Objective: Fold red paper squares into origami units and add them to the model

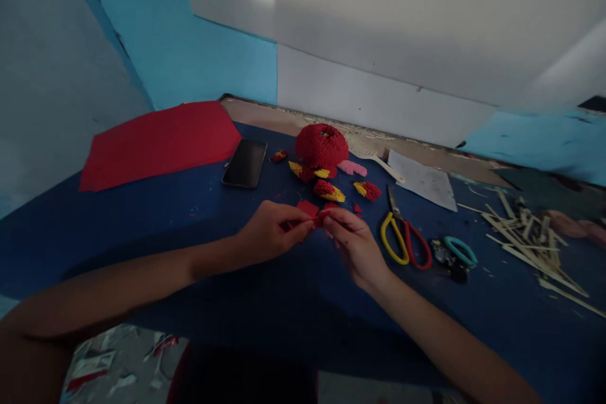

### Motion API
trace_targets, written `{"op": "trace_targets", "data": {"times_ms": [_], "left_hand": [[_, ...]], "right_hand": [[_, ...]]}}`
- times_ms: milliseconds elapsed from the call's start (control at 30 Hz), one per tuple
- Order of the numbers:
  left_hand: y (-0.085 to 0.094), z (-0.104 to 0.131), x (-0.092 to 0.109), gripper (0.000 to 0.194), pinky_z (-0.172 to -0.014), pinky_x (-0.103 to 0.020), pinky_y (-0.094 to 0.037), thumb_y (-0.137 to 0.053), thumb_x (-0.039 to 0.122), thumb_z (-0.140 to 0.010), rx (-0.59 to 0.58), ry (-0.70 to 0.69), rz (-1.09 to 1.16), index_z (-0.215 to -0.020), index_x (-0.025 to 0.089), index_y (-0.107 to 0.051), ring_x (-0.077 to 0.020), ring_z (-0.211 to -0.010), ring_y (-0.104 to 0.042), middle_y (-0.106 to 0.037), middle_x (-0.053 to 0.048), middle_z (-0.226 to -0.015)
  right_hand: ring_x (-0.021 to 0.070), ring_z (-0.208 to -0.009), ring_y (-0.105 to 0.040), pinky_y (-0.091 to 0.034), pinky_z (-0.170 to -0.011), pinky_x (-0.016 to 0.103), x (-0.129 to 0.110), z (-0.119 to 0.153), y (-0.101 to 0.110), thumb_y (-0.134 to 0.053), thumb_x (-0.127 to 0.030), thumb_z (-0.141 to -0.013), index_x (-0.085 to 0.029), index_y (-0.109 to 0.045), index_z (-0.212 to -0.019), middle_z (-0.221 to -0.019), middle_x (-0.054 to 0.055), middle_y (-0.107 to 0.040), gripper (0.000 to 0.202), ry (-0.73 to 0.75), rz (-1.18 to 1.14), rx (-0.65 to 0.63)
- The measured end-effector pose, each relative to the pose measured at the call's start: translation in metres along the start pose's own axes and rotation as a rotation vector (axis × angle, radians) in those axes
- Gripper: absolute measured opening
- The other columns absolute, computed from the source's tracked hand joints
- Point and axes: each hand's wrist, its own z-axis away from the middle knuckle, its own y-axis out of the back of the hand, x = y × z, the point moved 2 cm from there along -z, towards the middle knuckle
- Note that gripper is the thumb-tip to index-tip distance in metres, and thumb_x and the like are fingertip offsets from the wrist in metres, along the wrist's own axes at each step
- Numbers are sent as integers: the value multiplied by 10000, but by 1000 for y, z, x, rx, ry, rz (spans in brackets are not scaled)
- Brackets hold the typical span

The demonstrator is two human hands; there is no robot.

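Observation:
Between the fingertips of my left hand (277, 230) and my right hand (355, 243) is a small red piece of paper (319, 219), pinched from both sides. Other red paper pieces (307, 207) lie on the table just behind my fingers. Beyond them stands a round red model (322, 145) built of many small folded pieces, with an opening at its top. Red and yellow folded parts (330, 191) lie in front of it, and another such part (367, 190) is to the right. A pink folded part (353, 168) rests beside the model.
Red paper sheets (161, 145) and a phone (245, 163) lie left. To the right are scissors (398, 237) with yellow and red handles, a teal-handled tool (460, 251), a pale-handled tool (388, 168), a white sheet (421, 180) and pale strips (533, 243). Scraps litter the floor (127, 360).

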Motion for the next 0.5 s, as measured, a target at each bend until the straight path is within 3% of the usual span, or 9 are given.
{"op": "trace_targets", "data": {"times_ms": [167, 267, 367, 500], "left_hand": [[1, -5, -8, 161, -610, -171, -480, -585, 181, -745, -120, 11, -10, -860, 155, -695, -109, -711, -646, -718, -37, -834], [3, -8, -13, 185, -632, -194, -502, -588, 208, -747, -182, 115, 161, -889, 130, -677, -120, -729, -650, -709, -61, -862], [3, -10, -15, 197, -616, -187, -501, -546, 265, -797, -268, 252, 367, -832, 116, -670, -100, -682, -637, -698, -51, -787], [4, -12, -17, 175, -586, -165, -476, -594, 271, -771, -358, 339, 462, -826, 128, -679, -73, -626, -609, -690, -33, -762]], "right_hand": [[130, -729, -639, -520, -661, 253, -10, -5, 5, -591, -268, -793, -219, -657, -838, -779, 4, -677, 94, 203, 283, -143], [130, -734, -630, -517, -675, 263, -18, -6, 9, -586, -227, -800, -217, -646, -865, -793, 7, -664, 89, 333, 462, -166], [129, -723, -623, -508, -662, 259, -20, -5, 12, -621, -215, -777, -204, -632, -858, -795, 9, -661, 82, 369, 544, -197], [133, -700, -627, -498, -661, 265, -19, -3, 12, -595, -196, -793, -200, -650, -818, -758, 11, -668, 60, 337, 620, -281]]}}
